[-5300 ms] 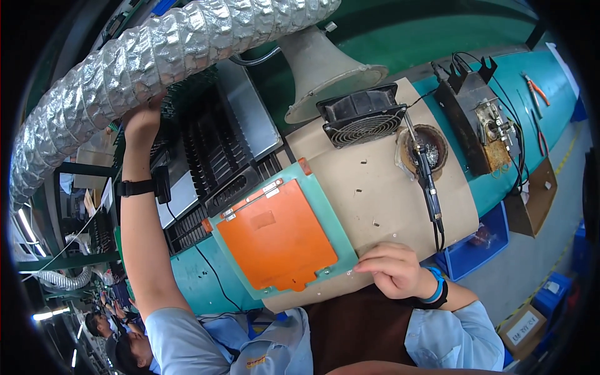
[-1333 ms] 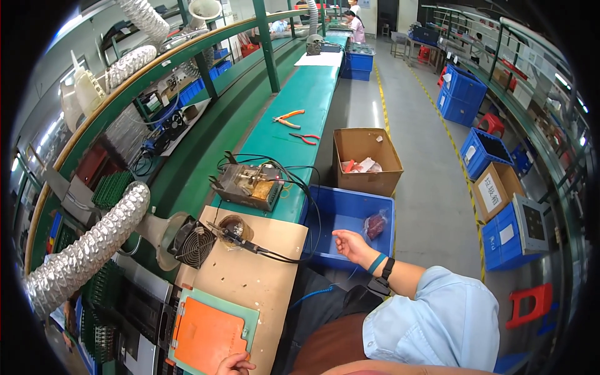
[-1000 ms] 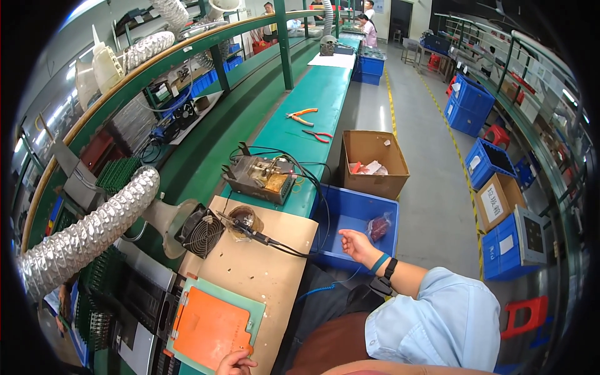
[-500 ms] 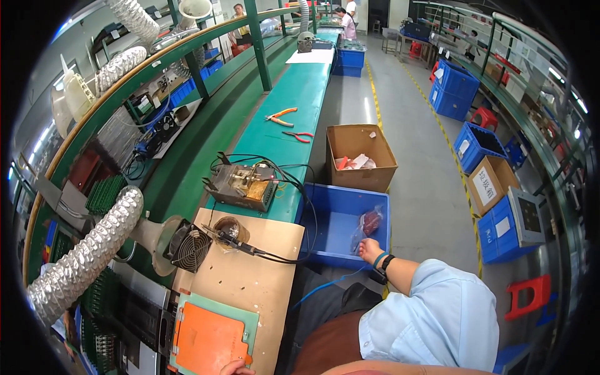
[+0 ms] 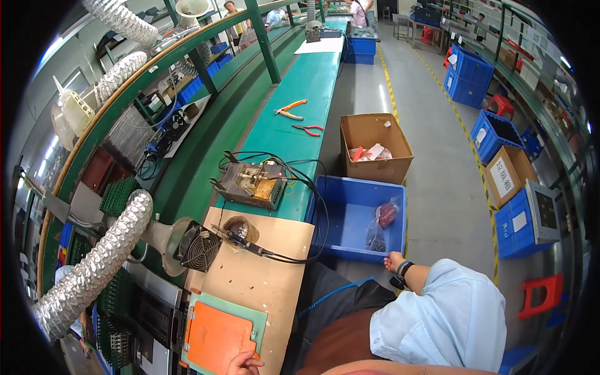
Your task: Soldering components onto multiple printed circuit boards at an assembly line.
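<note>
My right hand [image 5: 394,262], its fingers curled in, is at the near right corner of a blue bin [image 5: 350,250]. Whatever those fingers hold, if anything, is hidden. Inside the bin, against its right side, lie a clear plastic bag with dark red contents [image 5: 388,214] and a bag with dark grey contents [image 5: 375,240]. At the bottom edge, my left hand [image 5: 244,364] is partly cut off, its fingers apart and loosely bent. It rests by the tab of an orange plate [image 5: 215,334], which lies on a pale green board [image 5: 259,319].
A soldering station [image 5: 253,184] with black cables stands on the green bench, beside a soldering iron [image 5: 247,244] and a small fan [image 5: 200,249]. Orange pliers [image 5: 290,110] and red pliers [image 5: 308,130] lie farther off. Behind the bin stands a cardboard box [image 5: 377,147] with scraps.
My right hand has moved away from the bags, back to the bin's near corner. The bags stay in the bin. More of my left hand shows, and the whole view has shifted slightly.
</note>
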Action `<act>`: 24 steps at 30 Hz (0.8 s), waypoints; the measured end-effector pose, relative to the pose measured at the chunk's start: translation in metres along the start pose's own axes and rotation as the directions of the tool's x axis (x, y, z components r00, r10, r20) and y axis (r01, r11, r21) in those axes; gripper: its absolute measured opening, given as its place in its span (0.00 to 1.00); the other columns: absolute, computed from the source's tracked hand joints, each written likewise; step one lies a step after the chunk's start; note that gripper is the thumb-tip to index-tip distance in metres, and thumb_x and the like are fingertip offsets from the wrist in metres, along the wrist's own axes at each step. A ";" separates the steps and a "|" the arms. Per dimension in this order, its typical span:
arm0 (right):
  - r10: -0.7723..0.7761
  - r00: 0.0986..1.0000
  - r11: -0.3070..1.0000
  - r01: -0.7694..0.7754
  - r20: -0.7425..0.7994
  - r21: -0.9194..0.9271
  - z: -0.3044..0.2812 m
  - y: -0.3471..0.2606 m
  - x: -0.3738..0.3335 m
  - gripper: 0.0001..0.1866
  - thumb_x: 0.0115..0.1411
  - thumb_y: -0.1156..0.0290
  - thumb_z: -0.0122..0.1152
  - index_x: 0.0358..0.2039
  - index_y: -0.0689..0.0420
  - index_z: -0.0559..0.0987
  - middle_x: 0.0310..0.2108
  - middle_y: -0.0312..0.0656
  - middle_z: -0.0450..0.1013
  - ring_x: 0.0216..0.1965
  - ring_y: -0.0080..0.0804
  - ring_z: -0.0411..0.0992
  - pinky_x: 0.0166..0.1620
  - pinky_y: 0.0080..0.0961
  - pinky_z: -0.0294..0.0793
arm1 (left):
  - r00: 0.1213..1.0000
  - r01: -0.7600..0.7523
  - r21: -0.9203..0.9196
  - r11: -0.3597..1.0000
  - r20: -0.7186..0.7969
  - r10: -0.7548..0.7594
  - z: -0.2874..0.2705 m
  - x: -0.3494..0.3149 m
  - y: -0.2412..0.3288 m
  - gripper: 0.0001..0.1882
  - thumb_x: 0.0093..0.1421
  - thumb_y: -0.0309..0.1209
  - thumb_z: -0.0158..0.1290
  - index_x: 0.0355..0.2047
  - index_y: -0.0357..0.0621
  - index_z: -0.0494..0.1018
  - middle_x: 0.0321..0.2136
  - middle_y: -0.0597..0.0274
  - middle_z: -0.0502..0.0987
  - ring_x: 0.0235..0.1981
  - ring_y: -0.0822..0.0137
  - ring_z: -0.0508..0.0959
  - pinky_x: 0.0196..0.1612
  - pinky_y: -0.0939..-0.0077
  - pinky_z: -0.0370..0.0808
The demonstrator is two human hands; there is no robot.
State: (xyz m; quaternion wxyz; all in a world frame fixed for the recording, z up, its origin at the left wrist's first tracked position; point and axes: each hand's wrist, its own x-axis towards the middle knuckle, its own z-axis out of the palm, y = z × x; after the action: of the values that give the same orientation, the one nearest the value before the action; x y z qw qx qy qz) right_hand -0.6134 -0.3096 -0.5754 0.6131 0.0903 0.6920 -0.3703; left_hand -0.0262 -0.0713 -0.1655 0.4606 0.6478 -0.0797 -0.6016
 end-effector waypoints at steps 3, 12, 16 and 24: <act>0.024 1.000 1.000 -0.024 0.002 -0.016 0.003 0.001 -0.005 0.07 0.68 0.67 0.43 0.39 0.52 0.71 0.23 0.40 0.72 0.19 0.33 0.69 0.21 0.35 0.68 | 0.990 -0.141 0.139 0.980 -0.006 0.144 0.022 -0.018 0.005 0.14 0.68 0.40 0.55 0.40 0.41 0.81 0.25 0.63 0.79 0.25 0.74 0.76 0.27 0.81 0.72; -0.173 0.985 0.974 0.168 -0.024 -0.152 0.021 0.013 0.000 0.07 0.66 0.71 0.48 0.38 0.59 0.74 0.23 0.50 0.73 0.18 0.42 0.71 0.19 0.41 0.70 | 0.670 -0.721 0.336 0.606 0.113 0.734 0.071 -0.038 0.011 0.21 0.73 0.43 0.48 0.45 0.36 0.79 0.26 0.60 0.80 0.25 0.73 0.76 0.27 0.81 0.72; -0.501 0.822 0.625 0.559 0.269 -0.545 0.000 -0.026 0.017 0.28 0.68 0.58 0.48 0.11 0.54 0.75 0.10 0.44 0.70 0.13 0.41 0.71 0.17 0.43 0.68 | 0.644 -0.694 0.476 0.541 0.075 0.761 0.095 -0.042 0.020 0.26 0.74 0.48 0.46 0.47 0.34 0.78 0.26 0.62 0.76 0.25 0.74 0.73 0.30 0.83 0.71; -0.290 0.951 0.738 0.151 -0.107 -0.658 0.038 -0.048 0.066 0.09 0.60 0.70 0.56 0.27 0.62 0.78 0.23 0.45 0.73 0.21 0.40 0.74 0.21 0.38 0.70 | 0.675 -0.523 0.667 0.531 -0.056 0.735 0.109 -0.040 0.033 0.36 0.74 0.60 0.41 0.53 0.34 0.75 0.26 0.66 0.68 0.23 0.78 0.60 0.30 0.84 0.58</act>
State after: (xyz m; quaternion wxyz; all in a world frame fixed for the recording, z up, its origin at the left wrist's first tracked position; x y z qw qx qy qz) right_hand -0.6267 -0.3887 -0.6152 0.4847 -0.1707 0.8408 -0.1703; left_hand -0.1152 -0.1184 -0.0978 0.4240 0.7739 -0.4190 -0.2139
